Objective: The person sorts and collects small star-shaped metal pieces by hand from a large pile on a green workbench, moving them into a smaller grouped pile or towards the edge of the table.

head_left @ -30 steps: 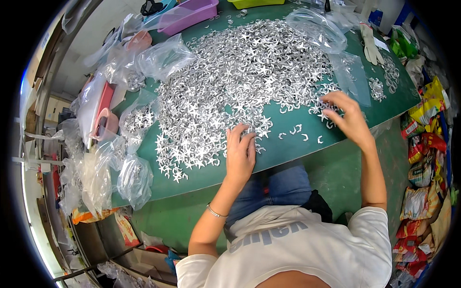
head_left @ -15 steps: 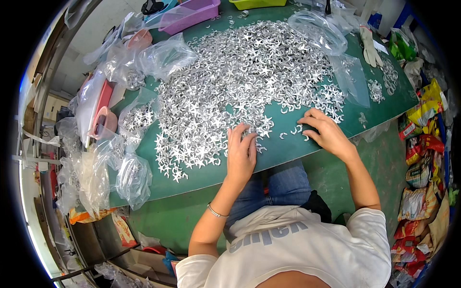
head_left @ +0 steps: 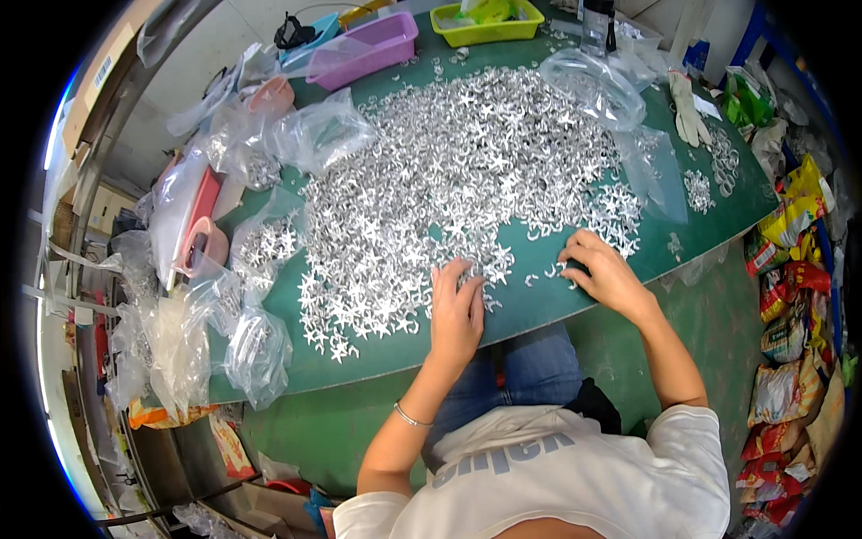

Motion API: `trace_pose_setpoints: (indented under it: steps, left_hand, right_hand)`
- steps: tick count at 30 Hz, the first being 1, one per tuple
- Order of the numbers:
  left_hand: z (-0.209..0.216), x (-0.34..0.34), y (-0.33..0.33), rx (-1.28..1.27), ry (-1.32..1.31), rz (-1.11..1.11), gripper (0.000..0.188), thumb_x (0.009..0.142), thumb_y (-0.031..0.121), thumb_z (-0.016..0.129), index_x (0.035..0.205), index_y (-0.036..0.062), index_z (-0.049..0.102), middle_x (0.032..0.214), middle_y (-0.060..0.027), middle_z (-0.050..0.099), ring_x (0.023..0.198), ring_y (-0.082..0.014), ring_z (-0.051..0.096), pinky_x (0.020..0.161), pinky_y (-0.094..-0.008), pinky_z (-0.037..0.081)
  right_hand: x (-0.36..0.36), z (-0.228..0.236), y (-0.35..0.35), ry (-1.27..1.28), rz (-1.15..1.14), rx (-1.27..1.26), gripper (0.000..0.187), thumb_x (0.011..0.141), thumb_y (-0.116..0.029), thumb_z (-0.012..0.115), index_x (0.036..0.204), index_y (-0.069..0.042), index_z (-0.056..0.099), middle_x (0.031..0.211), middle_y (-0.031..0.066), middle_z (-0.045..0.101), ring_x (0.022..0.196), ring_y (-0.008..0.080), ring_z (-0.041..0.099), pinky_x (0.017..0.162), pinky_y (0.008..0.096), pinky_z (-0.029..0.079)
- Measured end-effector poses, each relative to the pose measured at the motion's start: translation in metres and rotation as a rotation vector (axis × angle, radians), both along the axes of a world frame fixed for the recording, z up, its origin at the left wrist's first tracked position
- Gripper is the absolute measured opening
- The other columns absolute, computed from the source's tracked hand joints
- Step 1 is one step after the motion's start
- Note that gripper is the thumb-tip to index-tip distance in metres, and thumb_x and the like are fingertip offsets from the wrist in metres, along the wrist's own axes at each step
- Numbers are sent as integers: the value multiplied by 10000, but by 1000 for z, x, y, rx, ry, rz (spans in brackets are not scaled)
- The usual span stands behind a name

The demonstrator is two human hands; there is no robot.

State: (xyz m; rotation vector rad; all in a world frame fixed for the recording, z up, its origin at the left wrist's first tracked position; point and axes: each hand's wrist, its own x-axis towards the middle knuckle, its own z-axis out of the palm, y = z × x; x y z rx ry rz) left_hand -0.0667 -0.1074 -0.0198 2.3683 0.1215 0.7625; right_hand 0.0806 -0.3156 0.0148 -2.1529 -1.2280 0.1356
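Note:
A wide heap of small silver star-shaped and crescent-shaped metal pieces (head_left: 467, 153) covers much of the green table (head_left: 539, 314). At the heap's near edge, my left hand (head_left: 456, 310) rests with fingers bent and thumb apart, its fingertips among the pieces; whether they pinch one is too small to tell. To its right, my right hand (head_left: 606, 274) is curved over the tabletop, with a gap between thumb and forefinger. A few loose crescent pieces (head_left: 532, 280) lie between the hands, some right by the right fingertips. A smaller cluster of stars (head_left: 618, 216) lies just beyond my right hand.
Purple (head_left: 368, 54) and yellow (head_left: 489, 29) trays stand along the far edge. Clear plastic bags (head_left: 256, 346) crowd the left side, near a pink scoop (head_left: 205, 244). A glove (head_left: 687, 110) and small piles of rings (head_left: 724, 162) lie far right. Colourful packets (head_left: 781, 377) line the right side.
The view has tipped slightly, so more of the far trays shows and the table sits lower in the picture. Both hands stay at nearly the same spots on the table.

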Motion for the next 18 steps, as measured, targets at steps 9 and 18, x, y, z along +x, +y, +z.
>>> trace_pose_setpoints:
  steps: [9,18]
  left_hand:
    - [11,1,-13,20,-120,-104,258,750,-98,598,990,-7,621,1048,-141,586,960,-322,551,838,-398,439]
    - [11,28,-47,38,92,-437,537,724,-134,475,1253,-43,469,1302,-202,454,1243,-372,411,1032,-424,358]
  right_hand:
    - [-9,13,-12,11,-11,-49,338,721,-107,725,1027,-13,615,943,97,502,886,276,526,761,370,433]
    - [-21,21,-38,56,-172,-148,313,740,-88,712,1020,-5,600,902,128,540,820,311,571,720,394,457]
